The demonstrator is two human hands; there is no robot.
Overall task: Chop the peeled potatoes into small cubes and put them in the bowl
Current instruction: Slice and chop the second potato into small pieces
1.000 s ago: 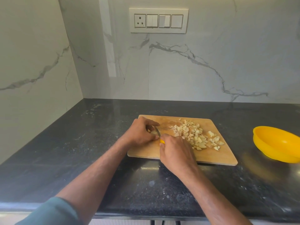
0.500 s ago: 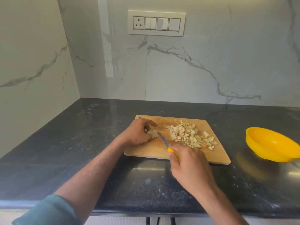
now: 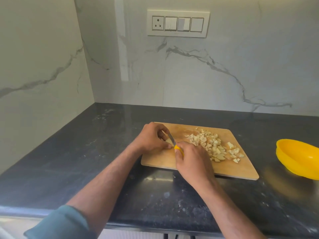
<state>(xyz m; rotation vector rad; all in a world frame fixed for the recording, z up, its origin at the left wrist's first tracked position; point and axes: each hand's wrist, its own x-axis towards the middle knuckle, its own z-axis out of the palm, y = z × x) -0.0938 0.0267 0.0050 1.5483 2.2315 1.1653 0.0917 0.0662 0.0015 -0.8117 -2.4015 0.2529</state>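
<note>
A wooden cutting board [image 3: 241, 168] lies on the dark counter. A heap of small potato cubes [image 3: 213, 145] covers its right half. My left hand [image 3: 151, 138] pinches a small pale potato piece [image 3: 168, 141] at the board's left end. My right hand [image 3: 191, 159] grips a yellow-handled knife [image 3: 173, 142]; its blade points away from me and lies across the piece between my left fingers. An empty yellow bowl [image 3: 300, 157] sits on the counter to the right of the board, partly cut off by the frame edge.
The black stone counter [image 3: 86, 152] runs into a corner with marble walls at the left and back. A switch panel with a socket [image 3: 177, 23] is on the back wall. The counter's front edge is close to me.
My right hand has moved forward again, bringing the knife blade back onto the potato piece after a pull-back half a second ago. My left hand stays on the piece.
</note>
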